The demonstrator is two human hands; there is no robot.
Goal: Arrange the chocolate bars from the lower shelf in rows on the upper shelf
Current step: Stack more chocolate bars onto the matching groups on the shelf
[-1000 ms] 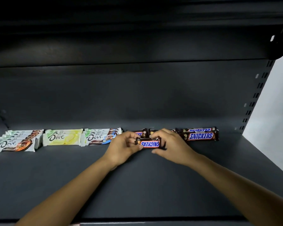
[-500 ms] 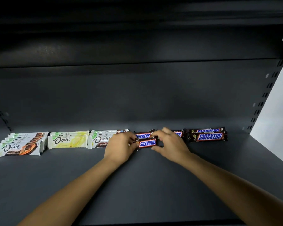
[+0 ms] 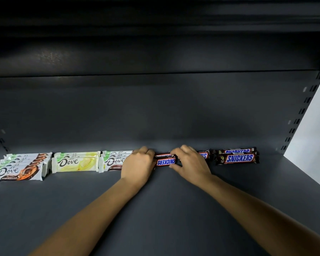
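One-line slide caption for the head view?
Left hand and right hand grip an upside-down Snickers bar on the shelf beside Dove bars.

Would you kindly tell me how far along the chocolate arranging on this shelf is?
Done: three Dove rows line the left of the shelf and a Snickers pair lies at the right. In hand: left hand and right hand hold a Snickers bar, label upside down, before another in the middle. Left: the lower shelf is out of view, so what remains cannot be told.
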